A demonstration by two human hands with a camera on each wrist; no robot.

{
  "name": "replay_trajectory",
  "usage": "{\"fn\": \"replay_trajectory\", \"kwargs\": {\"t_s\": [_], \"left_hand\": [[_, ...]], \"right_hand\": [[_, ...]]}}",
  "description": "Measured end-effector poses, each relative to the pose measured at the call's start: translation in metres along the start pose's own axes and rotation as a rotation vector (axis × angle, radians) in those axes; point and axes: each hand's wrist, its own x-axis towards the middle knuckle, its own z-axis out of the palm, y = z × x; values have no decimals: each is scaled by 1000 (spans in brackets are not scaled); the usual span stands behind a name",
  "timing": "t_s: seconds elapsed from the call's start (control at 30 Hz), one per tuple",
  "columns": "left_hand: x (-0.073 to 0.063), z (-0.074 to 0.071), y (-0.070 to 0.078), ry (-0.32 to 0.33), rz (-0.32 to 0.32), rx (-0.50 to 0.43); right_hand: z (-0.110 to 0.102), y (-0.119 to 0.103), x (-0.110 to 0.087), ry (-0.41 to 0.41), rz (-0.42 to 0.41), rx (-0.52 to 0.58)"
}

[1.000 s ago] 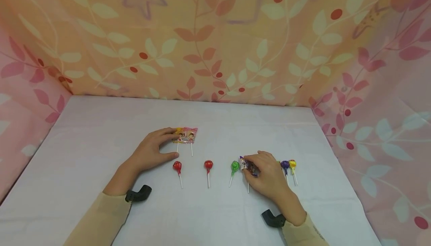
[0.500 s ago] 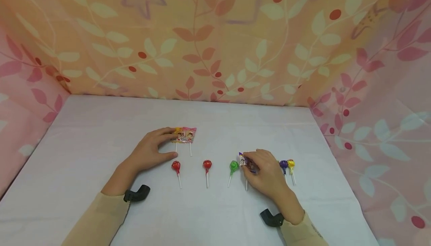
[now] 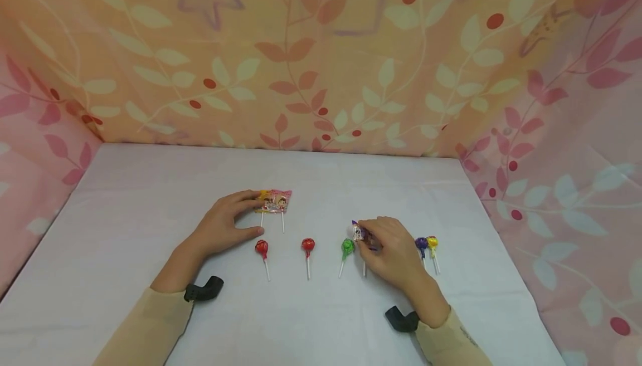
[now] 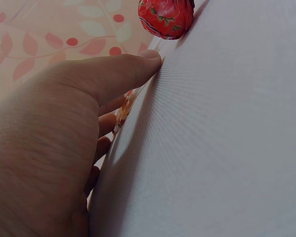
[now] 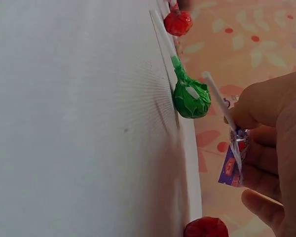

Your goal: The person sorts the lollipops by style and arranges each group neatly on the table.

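Head view: right hand pinches a purple plastic packet; left hand, loosely spread, touches a yellow-pink plastic packet, well inside the edges of the white tablecloth.

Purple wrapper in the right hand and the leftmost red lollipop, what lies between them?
In the head view, another red lollipop and then the green lollipop lie between the leftmost red lollipop and the purple wrapper in the right hand.
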Motion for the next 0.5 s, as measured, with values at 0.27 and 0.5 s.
{"fn": "replay_trajectory", "kwargs": {"t_s": [0.27, 0.5], "left_hand": [[0, 1, -1, 0, -6, -9], [0, 2, -2, 5, 5, -5]], "right_hand": [[2, -5, 13, 8, -45, 8], [5, -9, 21, 20, -58, 16]]}}
